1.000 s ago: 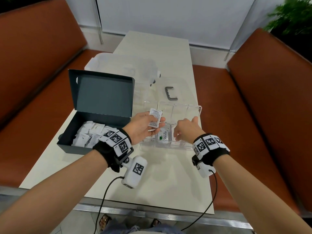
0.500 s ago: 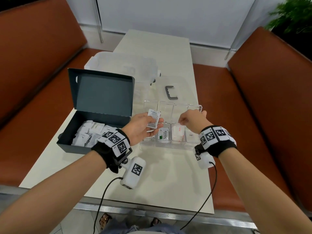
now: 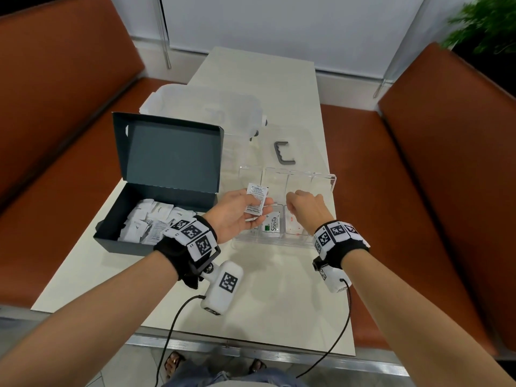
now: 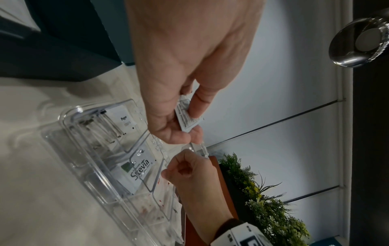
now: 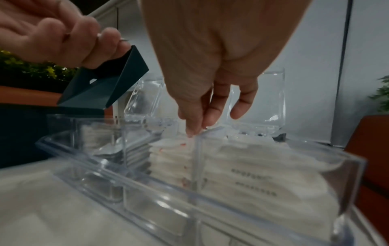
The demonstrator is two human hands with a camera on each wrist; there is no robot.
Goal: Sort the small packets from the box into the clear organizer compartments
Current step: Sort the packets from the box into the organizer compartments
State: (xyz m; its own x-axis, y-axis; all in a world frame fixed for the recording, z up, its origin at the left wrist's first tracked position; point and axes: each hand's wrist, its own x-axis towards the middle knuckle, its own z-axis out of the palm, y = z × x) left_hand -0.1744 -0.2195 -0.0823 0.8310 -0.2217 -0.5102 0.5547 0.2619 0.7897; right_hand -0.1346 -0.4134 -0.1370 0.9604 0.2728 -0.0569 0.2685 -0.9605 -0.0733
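The left hand (image 3: 240, 212) pinches a small white packet (image 3: 255, 198) printed with black text, above the clear organizer (image 3: 325, 178) on the table (image 3: 265, 297). The right hand (image 3: 305, 206), fingers curled, holds nothing above a divider.

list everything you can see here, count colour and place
table: one, cream, between two benches
benches: two, rust-brown, left and right of table
box: one, dark teal, lid up, table's left side
loose packets: many, white, inside box
organizer: one, clear, lids open, right of box
Stevia packet: one, white with green mark, in an organizer compartment
red-print packets: a stack, white, compartment right of Stevia
tub: one, frosted, behind box
handle: one, grey, behind organizer
plant: green, far right corner
held packet: one, white, pinched in left hand
left hand: over organizer's left end
right hand: fingers curled over organizer
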